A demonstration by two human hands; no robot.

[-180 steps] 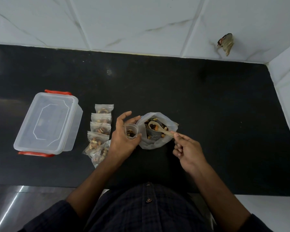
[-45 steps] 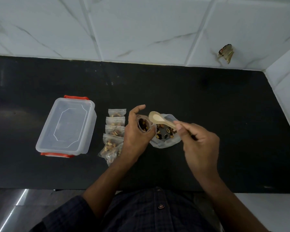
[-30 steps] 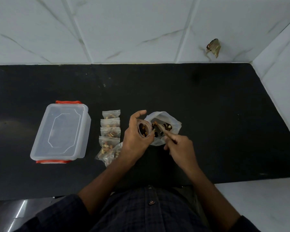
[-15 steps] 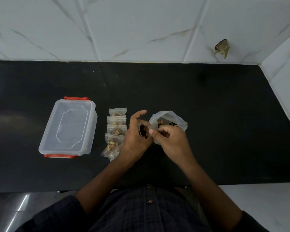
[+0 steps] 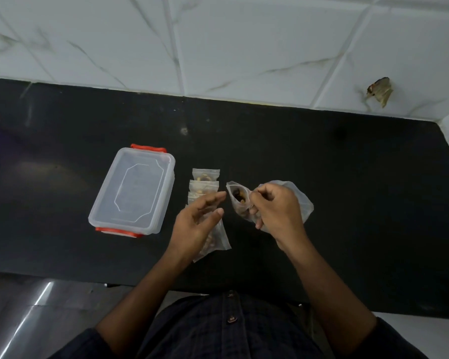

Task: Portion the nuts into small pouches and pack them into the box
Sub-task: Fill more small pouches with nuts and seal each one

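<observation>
Small pouch (image 5: 239, 202), clear plastic, part-filled with nuts. Held above the black counter (image 5: 347, 177) in the right hand (image 5: 275, 211), whose fingers curl around its right edge and pinch it. The mouth is open and faces up and away from the person. Long axis runs from the mouth, at the far left, down toward the person; the filled end sits low against the right fingers.

Left hand (image 5: 197, 218): fingers extended and relaxed, gripping nothing. It hovers just to the left of the pouch, apart from it, with the fingertips pointing at the open mouth. The pouch lies between the two hands. The right hand has it; the left is the nearer free hand and would likely come across to press the strip closed.

Large bag (image 5: 300, 200) of loose nuts: behind and under the right hand, mostly hidden by it.

Filled pouches (image 5: 205, 178): a row on the counter, running away from the person, directly under and beyond the left hand. The nearest one (image 5: 215, 242) is tilted. The row lies just to the left of the held pouch, so the set-down place is close by.

Box (image 5: 134, 189): clear, lid on, red clasps at both ends, left of the row and well apart from the held pouch. Packing has not begun, judging by the closed lid.
</observation>
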